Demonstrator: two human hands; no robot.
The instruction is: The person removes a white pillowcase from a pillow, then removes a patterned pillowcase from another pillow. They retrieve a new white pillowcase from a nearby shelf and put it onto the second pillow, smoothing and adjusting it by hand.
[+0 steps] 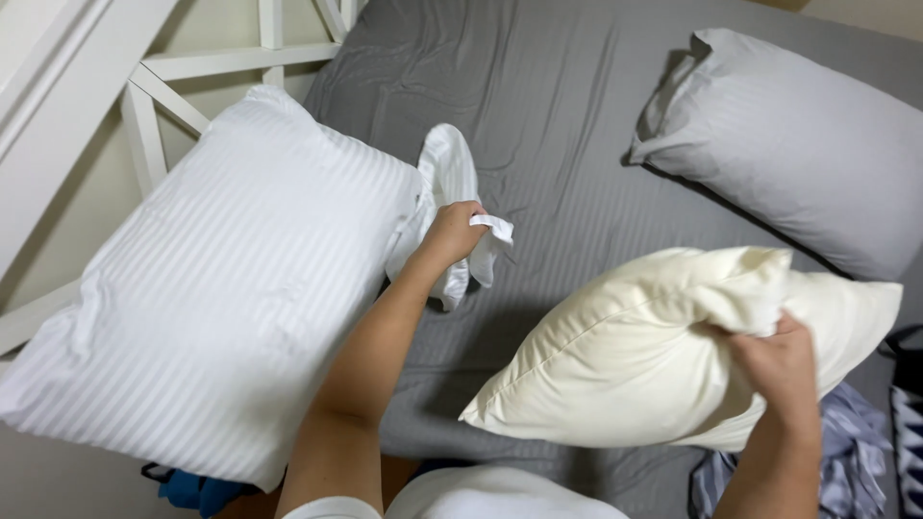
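My left hand (450, 234) grips the loose open end of the white striped pillowcase (452, 183) on a big white striped pillow (231, 279), which lies at the left side of the bed. My right hand (777, 365) clutches the top edge of a cream pillow (635, 356) and holds it above the grey sheet (538, 125), in front of me on the right.
A grey pillow (798, 135) lies at the bed's far right. A white wooden frame (144, 106) stands along the left. Blue patterned cloth (846, 452) lies at the lower right, and something blue (197, 492) sits under the striped pillow.
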